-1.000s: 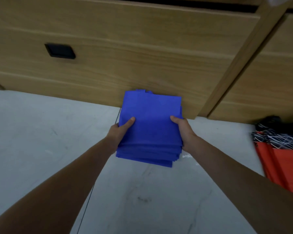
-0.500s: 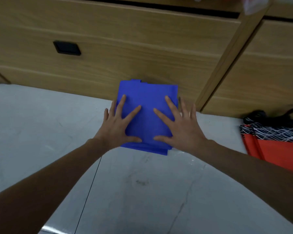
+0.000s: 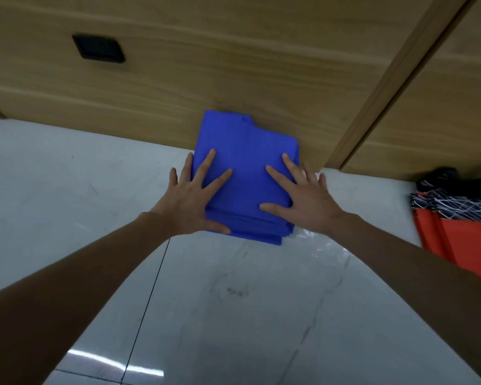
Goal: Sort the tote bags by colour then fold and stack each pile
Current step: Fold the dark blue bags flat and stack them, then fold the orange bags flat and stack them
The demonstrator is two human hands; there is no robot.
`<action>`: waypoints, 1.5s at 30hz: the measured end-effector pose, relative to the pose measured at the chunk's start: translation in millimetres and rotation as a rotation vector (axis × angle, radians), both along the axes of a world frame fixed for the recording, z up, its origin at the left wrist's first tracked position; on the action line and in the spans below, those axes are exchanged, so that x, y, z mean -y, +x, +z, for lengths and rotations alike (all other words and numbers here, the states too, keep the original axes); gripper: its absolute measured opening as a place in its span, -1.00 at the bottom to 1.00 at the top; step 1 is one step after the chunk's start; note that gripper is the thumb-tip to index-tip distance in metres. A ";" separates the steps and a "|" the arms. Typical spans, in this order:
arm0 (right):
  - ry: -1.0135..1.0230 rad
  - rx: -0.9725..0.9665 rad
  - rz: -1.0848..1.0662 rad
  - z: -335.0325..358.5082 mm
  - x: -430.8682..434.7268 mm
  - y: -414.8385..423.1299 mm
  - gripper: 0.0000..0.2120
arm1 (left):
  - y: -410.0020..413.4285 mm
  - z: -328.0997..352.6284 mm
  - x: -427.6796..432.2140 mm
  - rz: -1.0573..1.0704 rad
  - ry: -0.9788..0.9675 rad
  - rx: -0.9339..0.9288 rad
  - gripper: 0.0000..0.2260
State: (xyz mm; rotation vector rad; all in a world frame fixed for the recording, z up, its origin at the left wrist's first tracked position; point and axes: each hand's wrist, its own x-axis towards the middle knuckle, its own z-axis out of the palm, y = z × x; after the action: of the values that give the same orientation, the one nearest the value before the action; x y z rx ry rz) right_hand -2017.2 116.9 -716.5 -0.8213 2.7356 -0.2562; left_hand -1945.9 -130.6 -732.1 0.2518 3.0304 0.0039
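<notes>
Locate the folded blue tote bag stack (image 3: pixel 247 151) on the floor (image 3: pixel 67 195), far edge against the wooden cabinet front (image 3: pixel 233 65), long axis running away from the body. Observe left hand (image 3: pixel 190 202) and right hand (image 3: pixel 306 202) pressing flat on the near half, fingers (image 3: pixel 208 166) straight and spread wide, gripping nothing, outermost ones overhanging the side edges. Expect the red tote bags (image 3: pixel 456 245), well apart to the right, to fall nearer the right hand.

A wooden cabinet front (image 3: pixel 233 65) fills 10 to 2 o'clock and has a black square handle (image 3: pixel 98 48) at 10 o'clock. A glossy pale floor (image 3: pixel 233 315) lies at 6 o'clock, crossed by a thin dark joint line (image 3: pixel 148 301).
</notes>
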 end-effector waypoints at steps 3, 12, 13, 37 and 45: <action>-0.085 -0.544 0.203 0.9 -2.9 19.5 -0.33 | 0.1 -0.3 -5.7 0.024 0.010 -0.005 -0.06; 0.357 -0.340 0.196 -44.6 20.8 37.2 0.15 | -8.5 -13.2 -21.5 0.040 -0.191 0.043 0.20; 0.369 -0.332 0.203 -45.9 23.9 33.0 0.16 | -8.2 -16.4 -22.4 0.065 -0.178 0.053 0.22; 0.055 -0.326 0.173 33.9 2.1 44.0 -0.20 | 12.4 55.4 -28.7 -0.028 -0.220 -0.167 0.05; -0.144 -0.313 0.138 67.1 -46.1 97.3 -0.52 | 62.3 77.7 -90.2 -0.093 -0.021 -0.304 -0.59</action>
State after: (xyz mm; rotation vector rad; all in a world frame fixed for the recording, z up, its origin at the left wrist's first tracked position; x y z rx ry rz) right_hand -1919.9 163.0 -649.4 -1.1742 2.9549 -0.3225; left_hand -1883.6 -40.4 -654.4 0.4287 3.3135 -0.0805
